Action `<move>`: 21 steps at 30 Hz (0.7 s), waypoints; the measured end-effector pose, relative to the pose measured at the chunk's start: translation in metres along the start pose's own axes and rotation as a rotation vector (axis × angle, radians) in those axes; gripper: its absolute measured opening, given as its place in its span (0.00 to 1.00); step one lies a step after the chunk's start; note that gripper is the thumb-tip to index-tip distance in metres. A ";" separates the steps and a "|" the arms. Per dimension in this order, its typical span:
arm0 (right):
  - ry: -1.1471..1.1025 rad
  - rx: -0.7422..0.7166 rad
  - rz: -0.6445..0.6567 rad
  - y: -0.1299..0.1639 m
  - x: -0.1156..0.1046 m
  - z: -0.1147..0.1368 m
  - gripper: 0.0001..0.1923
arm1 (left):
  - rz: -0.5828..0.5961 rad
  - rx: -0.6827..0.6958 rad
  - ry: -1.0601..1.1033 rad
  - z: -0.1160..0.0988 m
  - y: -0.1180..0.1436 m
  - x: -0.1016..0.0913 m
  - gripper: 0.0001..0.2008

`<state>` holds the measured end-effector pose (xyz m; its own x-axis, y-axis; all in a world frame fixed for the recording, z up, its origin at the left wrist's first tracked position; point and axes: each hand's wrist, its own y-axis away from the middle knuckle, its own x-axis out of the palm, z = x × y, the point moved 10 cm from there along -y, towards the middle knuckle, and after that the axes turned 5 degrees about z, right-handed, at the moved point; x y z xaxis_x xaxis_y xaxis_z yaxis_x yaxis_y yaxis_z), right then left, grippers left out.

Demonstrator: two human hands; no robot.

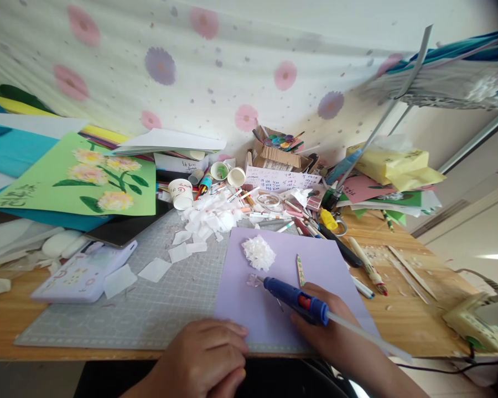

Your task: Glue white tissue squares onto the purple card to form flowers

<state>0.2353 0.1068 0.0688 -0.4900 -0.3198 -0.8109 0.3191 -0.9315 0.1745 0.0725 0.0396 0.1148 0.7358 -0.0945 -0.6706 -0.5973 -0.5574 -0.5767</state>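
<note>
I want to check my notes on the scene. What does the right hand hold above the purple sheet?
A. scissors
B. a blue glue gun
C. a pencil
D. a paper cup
B: the right hand grips a blue glue gun, nozzle pointing left over the purple sheet.

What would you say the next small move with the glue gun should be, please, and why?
Probably nudge the glue gun tip onto the small clear blob on the purple sheet. The right hand holds the gun with its nozzle just beside that blob, below the white paper flower, while the left hand rests at the sheet's near edge, steadying it.
</note>
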 end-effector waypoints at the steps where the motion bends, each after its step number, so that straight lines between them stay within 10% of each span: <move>1: -0.009 -0.006 0.005 0.001 0.000 0.001 0.04 | -0.011 0.009 0.002 -0.001 0.000 -0.001 0.07; 21: 0.075 -0.118 0.052 0.002 0.008 0.013 0.07 | 0.113 -0.050 -0.016 0.003 0.001 0.008 0.07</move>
<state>0.2216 0.1003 0.0699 -0.4098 -0.3490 -0.8428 0.4377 -0.8858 0.1540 0.0766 0.0411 0.1074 0.6588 -0.1461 -0.7380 -0.6595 -0.5842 -0.4731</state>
